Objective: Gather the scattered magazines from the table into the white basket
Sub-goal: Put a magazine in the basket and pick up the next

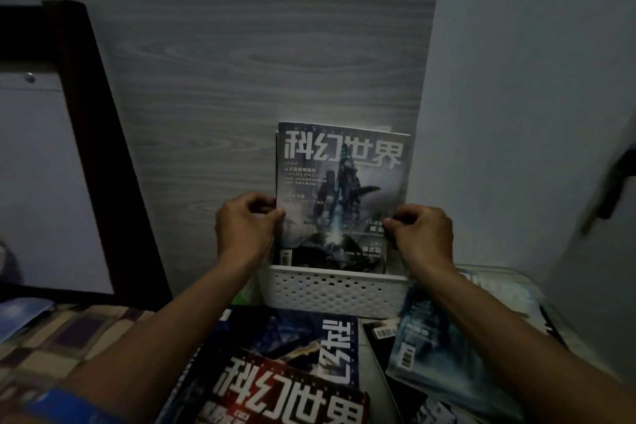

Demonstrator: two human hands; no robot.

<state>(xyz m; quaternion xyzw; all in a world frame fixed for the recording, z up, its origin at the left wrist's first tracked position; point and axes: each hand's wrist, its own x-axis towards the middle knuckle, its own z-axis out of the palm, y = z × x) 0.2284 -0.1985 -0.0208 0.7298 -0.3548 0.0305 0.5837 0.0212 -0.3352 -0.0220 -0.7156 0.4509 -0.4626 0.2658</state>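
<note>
A magazine [339, 189] with a grey-blue spaceship cover stands upright in the white perforated basket [330, 293], against the wood-grain wall. At least one other magazine stands behind it. My left hand [246, 224] pinches its left edge and my right hand [420, 234] pinches its right edge. More magazines lie on the table in front of the basket: a dark blue one [292, 337], a red one [292, 392] overlapping it, and a pale teal one [444, 358] at the right.
A dark wooden frame [103, 148] leans at the left with a white panel behind it. A checkered cloth [69, 334] covers the surface at lower left. A plain wall rises at the right, with a dark blurred object [616, 189] on it.
</note>
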